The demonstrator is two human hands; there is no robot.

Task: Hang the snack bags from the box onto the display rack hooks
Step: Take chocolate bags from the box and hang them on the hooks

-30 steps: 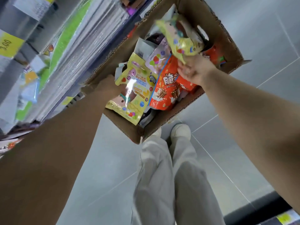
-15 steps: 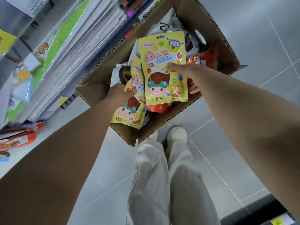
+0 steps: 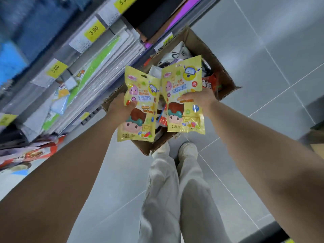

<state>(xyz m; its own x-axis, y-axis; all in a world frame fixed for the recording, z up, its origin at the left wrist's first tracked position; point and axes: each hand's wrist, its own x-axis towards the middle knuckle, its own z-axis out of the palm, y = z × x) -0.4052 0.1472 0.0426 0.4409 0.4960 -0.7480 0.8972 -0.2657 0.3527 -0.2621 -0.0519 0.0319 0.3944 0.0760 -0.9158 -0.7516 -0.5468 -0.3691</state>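
Lifted clear of the box (image 3: 222, 72) since half a second ago: left bag (image 3: 140, 120) and right bag (image 3: 184, 85), both yellow, now side by side above it. Left hand (image 3: 119, 107) pinching the left bag's edge, thumb in front; right hand (image 3: 201, 99) clamped on the right bag at mid-height. Probably ready for hanging next. No hooks in view. Right fingers hidden behind the bag. Shelf (image 3: 98, 55) blurred, box contents mostly covered.

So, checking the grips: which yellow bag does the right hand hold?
The higher yellow bag, beside the red packet, right hand pinching it; the left hand grips the lower yellow bag.
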